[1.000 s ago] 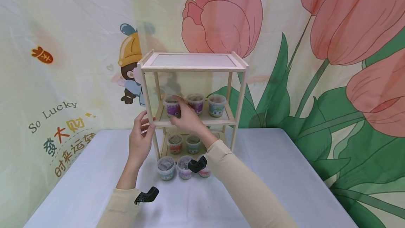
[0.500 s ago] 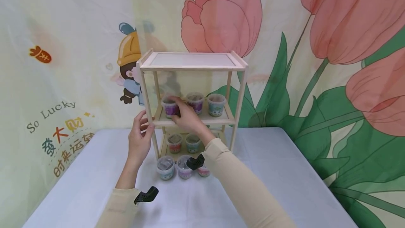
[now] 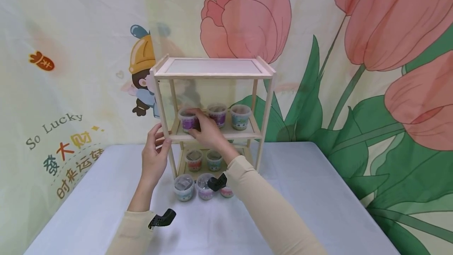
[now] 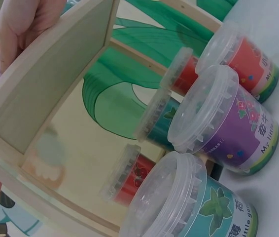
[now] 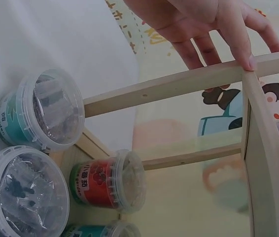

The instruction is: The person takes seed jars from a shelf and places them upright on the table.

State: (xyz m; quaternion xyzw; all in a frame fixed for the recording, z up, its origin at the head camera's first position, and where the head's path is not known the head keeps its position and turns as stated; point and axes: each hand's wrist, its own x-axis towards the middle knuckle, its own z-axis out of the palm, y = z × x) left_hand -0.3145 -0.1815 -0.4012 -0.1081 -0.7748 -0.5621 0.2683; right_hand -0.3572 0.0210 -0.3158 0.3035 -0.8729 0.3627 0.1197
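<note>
A small wooden shelf [image 3: 212,77] stands on the table. My left hand [image 3: 154,156] grips its left front post at the middle tier, thumb [image 5: 243,54] in front and fingers on the other side. On that tier my right hand [image 3: 209,131] holds a clear-lidded purple plastic cup [image 3: 188,122] at the left end, thumb low on its front and fingers over the rim. Beside it stand another purple cup [image 3: 217,118] and a teal cup [image 3: 241,119]. The held cup is largely hidden in both wrist views.
The bottom tier bears a red cup [image 4: 134,180], a teal cup [image 4: 160,121] and another red cup [image 4: 183,75]. On the table before the shelf are a teal cup [image 3: 184,188], a purple cup [image 4: 228,123] and a red cup [image 4: 250,66]. A printed cloth hangs behind.
My right hand has shifted the purple cup slightly left along the middle tier, widening the gap to the second purple cup. My left hand keeps its grip on the post.
</note>
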